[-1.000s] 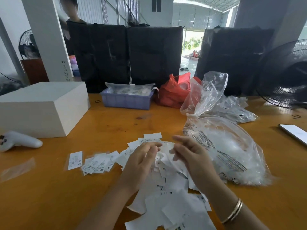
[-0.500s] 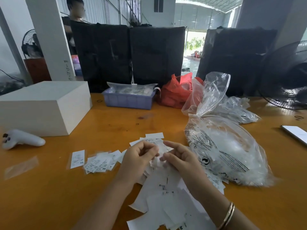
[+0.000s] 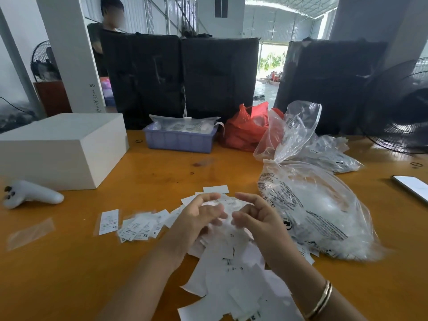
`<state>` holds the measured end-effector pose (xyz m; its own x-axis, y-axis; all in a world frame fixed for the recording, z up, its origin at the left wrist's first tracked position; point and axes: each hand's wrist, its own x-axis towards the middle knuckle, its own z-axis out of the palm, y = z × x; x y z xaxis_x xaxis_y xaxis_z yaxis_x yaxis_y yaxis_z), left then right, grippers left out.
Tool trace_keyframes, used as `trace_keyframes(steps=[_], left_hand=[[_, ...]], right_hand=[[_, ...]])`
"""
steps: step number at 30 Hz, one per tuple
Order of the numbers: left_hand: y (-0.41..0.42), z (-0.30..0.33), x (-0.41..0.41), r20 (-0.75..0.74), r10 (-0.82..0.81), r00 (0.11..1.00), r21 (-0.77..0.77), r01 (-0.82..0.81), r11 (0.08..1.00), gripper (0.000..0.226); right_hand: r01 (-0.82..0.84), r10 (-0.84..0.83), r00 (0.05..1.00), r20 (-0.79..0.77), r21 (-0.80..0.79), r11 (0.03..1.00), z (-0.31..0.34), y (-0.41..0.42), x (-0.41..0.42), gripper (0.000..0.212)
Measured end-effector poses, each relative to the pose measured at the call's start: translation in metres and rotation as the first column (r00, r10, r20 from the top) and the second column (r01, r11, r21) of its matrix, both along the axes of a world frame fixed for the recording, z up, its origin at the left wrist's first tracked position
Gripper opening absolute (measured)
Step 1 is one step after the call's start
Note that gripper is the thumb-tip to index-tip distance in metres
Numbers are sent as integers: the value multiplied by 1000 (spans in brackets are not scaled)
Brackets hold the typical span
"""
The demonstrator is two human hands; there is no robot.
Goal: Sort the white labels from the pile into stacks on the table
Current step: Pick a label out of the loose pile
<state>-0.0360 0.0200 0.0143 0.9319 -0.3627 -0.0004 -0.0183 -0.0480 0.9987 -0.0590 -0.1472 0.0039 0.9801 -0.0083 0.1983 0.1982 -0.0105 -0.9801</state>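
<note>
Your left hand and right hand hover side by side over the pile of white labels on the tabletop. Motion blur hides whether the curled fingers pinch a label. Sorted labels lie left of the pile.

Few marks can be read here. A single white label lying left of the small spread of labels carries "XS" at its lower right corner; the finer lines above it are too blurred to read. Within that spread, one label shows "XS" and another just right of it shows "S". The clear plastic bag to the right of the spread bears blocks of black print and a round black symbol, all illegible. Handwriting runs up the white pillar behind the white box, unreadable.
</note>
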Motion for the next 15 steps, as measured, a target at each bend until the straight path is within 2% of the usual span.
trace_keyframes(steps=[4,8,9,10,11,13,15], left_hand=[[3,-2,2,113,-75,991,81,66,995,31],[4,-6,5,141,63,988,7,-64,998,23],[5,-6,7,122,110,986,-43,-106,993,25],[5,-7,8,96,155,983,-96,-146,985,31],[6,-8,11,73,195,978,-135,-184,974,37],[8,-9,14,57,257,965,-153,-246,957,46],[10,-10,16,60,303,951,-156,-290,944,46]], right_hand=[[-18,19,999,30,-44,999,-1,2,-1,32],[61,-60,997,46,-18,998,-3,2,1,19],[114,-109,992,68,-72,991,-4,0,2,17],[179,-160,981,112,-191,965,-5,-2,4,17],[236,-186,968,170,-349,907,-6,-4,5,17],[291,-158,954,257,-644,707,-8,-7,6,13],[267,-116,963,241,-825,498,-12,-6,6,27]])
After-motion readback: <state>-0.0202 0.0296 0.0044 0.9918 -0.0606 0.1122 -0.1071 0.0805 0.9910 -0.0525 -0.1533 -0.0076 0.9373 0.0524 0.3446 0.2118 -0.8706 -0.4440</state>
